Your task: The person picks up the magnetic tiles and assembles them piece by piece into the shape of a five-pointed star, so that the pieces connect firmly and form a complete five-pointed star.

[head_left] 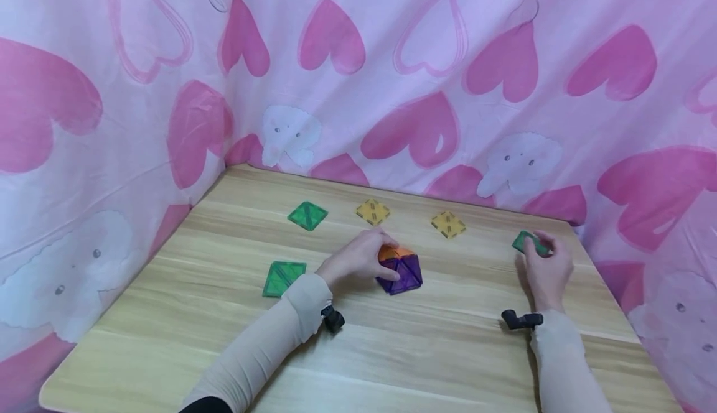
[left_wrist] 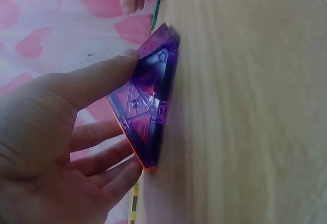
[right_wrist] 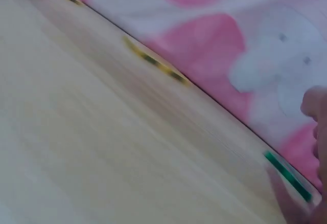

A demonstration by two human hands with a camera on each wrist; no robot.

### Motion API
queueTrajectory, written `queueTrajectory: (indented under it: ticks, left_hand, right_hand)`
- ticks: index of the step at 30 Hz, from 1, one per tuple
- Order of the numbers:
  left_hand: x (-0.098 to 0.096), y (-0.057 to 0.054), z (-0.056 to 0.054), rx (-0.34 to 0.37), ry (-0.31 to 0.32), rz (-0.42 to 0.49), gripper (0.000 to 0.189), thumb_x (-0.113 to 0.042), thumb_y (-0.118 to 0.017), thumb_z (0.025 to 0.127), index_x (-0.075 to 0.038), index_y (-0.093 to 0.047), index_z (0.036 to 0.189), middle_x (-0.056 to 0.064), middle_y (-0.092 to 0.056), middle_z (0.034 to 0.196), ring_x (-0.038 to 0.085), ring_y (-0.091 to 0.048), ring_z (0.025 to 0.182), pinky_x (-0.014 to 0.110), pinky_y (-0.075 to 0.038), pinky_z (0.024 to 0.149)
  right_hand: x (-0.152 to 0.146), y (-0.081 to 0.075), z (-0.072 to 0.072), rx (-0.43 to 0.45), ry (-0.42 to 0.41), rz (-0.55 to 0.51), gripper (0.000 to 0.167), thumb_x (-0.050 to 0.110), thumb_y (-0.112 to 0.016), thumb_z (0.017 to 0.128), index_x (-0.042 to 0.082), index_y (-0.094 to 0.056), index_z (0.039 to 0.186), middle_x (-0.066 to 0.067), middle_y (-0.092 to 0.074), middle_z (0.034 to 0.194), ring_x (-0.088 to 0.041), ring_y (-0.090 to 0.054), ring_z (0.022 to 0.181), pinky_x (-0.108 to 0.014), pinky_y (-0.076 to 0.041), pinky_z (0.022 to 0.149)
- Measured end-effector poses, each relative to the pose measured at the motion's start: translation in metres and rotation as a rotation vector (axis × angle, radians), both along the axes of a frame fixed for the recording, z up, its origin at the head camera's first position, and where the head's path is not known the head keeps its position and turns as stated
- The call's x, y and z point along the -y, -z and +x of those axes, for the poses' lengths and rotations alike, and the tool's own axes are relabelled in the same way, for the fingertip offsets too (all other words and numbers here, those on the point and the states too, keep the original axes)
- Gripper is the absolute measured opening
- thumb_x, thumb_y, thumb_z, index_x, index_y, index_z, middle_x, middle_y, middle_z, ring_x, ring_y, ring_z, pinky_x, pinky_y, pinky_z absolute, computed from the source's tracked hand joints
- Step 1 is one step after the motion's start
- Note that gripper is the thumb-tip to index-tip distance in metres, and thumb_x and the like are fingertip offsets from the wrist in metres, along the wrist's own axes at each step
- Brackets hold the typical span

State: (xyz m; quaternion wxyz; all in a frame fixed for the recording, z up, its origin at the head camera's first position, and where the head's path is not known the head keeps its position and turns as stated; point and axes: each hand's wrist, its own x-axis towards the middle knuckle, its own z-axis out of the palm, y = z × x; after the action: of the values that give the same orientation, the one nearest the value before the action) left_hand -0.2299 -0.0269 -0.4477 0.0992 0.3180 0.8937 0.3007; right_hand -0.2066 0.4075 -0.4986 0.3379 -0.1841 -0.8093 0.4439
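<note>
Pink heart-patterned fabric (head_left: 358,92) hangs behind and beside a pale wood-grain tabletop (head_left: 426,357).

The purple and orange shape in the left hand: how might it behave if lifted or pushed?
The shape seems stiff: its edges are straight and its faces flat. It may be light, as its see-through purple panels suggest thin plastic. Pushed, it would probably slide rather than roll, given its angular outline.

- Hands (head_left: 364,254): bare.
- Left sleeve (head_left: 263,348): pale beige, creased, bunched at the wrist.
- Right sleeve (head_left: 562,354): matching pale beige, wrinkled.
- Black cloth (head_left: 208,405) above the left sleeve.
- Left camera (head_left: 333,320), right camera (head_left: 526,321): small, black, angular.
</note>
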Motion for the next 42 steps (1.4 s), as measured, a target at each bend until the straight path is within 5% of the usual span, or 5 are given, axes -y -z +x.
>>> queueTrajectory:
  ticks: [5,9,24,32,42]
  left_hand:
    - [0.002,0.002,-0.003,0.019,0.035,0.0,0.069,-0.036,-0.098,0.089,-0.012,-0.071,0.148,0.002,-0.069,0.145,0.021,-0.062,0.133,0.037,-0.051,0.117]
    - [0.003,0.002,-0.004,0.046,0.042,0.004,0.068,-0.034,-0.097,0.09,-0.013,-0.071,0.149,0.002,-0.069,0.147,0.021,-0.061,0.137,0.038,-0.049,0.121]
    - [0.012,-0.003,-0.008,0.055,0.066,-0.011,0.066,-0.027,-0.096,0.091,-0.013,-0.071,0.15,0.003,-0.069,0.153,0.025,-0.059,0.145,0.041,-0.046,0.125]
    - [0.015,-0.008,-0.009,0.092,0.049,-0.002,0.065,-0.02,-0.097,0.089,-0.011,-0.072,0.148,0.005,-0.069,0.152,0.027,-0.059,0.146,0.044,-0.044,0.127]
    - [0.008,-0.012,-0.01,0.094,0.029,-0.042,0.067,-0.017,-0.099,0.086,-0.01,-0.072,0.147,0.007,-0.071,0.15,0.026,-0.061,0.143,0.042,-0.047,0.125]
  right_hand:
    - [-0.025,-0.001,0.011,0.217,0.019,0.114,0.062,0.034,-0.076,0.104,0.006,-0.062,0.157,-0.025,-0.044,0.165,-0.043,-0.04,0.152,-0.056,-0.036,0.126]
    - [-0.03,-0.002,0.01,0.334,-0.074,0.273,0.068,0.035,-0.076,0.106,-0.007,-0.056,0.157,-0.038,-0.042,0.163,-0.057,-0.036,0.151,-0.069,-0.031,0.126]
    - [-0.017,-0.004,0.014,0.384,-0.171,0.388,0.077,0.055,-0.085,0.097,-0.011,-0.068,0.134,-0.039,-0.049,0.151,-0.054,-0.045,0.133,-0.068,-0.044,0.103]
    - [-0.008,-0.008,0.021,0.393,-0.461,0.438,0.066,0.05,-0.084,0.099,-0.001,-0.065,0.137,-0.033,-0.046,0.157,-0.054,-0.042,0.138,-0.075,-0.044,0.105]
    - [0.048,-0.007,0.019,0.386,-0.737,0.372,0.063,0.043,-0.093,0.093,0.015,-0.065,0.142,-0.017,-0.046,0.164,-0.047,-0.048,0.144,-0.071,-0.043,0.114]
